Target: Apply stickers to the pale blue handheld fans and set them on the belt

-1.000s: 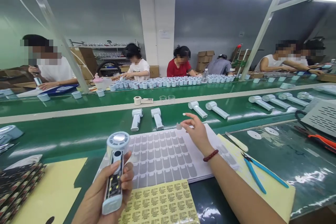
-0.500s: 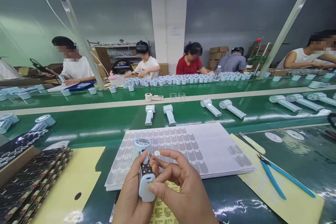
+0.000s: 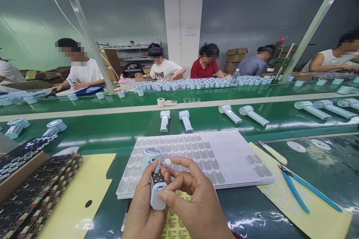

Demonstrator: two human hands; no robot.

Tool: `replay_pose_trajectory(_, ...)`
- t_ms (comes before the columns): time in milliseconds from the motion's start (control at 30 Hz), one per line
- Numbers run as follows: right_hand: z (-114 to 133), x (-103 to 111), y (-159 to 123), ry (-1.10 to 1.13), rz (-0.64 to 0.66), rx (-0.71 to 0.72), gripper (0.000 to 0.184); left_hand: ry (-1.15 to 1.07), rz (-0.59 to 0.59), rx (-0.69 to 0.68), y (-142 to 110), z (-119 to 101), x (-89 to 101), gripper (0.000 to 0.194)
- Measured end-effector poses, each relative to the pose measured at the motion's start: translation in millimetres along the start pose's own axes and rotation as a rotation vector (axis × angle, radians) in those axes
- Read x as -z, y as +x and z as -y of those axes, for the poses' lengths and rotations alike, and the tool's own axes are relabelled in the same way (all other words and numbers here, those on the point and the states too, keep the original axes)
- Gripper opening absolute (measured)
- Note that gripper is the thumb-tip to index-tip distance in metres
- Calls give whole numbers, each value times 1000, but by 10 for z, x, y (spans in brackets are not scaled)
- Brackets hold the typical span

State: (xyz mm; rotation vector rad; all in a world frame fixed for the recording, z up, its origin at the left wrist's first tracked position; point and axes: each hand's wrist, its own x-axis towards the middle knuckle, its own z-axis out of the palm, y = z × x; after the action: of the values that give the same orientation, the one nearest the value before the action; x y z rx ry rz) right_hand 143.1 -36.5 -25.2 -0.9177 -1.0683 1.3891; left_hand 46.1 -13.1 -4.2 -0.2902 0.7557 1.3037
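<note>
**Fan held above the table, right thumb at its base**

The table (image 3: 238,209) is spanning the foreground, with a label sheet (image 3: 231,155) lying on it. The right hand (image 3: 200,198) is working at the fan, thumb touching its base; whether that grip is pinching anything there, I cannot tell. The left hand (image 3: 143,203) is clamping the handle. The step looks like fitting something at the base end, calling for a steady fan and a light touch. The fan (image 3: 156,179) is pointing its round head away, long axis running fore-and-aft. A white disc (image 3: 167,161) is sitting by the right index fingertip.
</note>
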Motion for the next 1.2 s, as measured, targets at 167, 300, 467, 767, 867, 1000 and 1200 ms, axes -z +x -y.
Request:
replay_pose_trajectory(167, 16, -11, -3, -20, -4, -2, 46, -24, -12, 8, 3, 5, -14, 15)
replay_pose_trajectory(300, 44, -22, -11, -36, -14, -4, 45, -10, -51, -16, -12, 9, -29, 13)
replay_pose_trajectory(467, -32, -49, -67, -161, -22, 112, 46, -42, -82, 5, -34, 10, 0, 11)
replay_pose_trajectory(767, -104, 48, -18, -349, -98, 201, 91, -44, -47, 125, -125, 10, 16, 19)
replay_pose_trajectory(867, -42, 110, -3, -217, 24, 70, 76, -16, -49, 151, -152, 19, 1, 19)
replay_pose_trajectory(1000, -80, 123, -54, -389, 41, 238, 93, 2, -61, 82, -161, 37, -29, 12)
replay_pose_trajectory(1200, -141, 370, -135, -379, 88, 292, 99, 175, -86, 7, -160, 45, -25, 6)
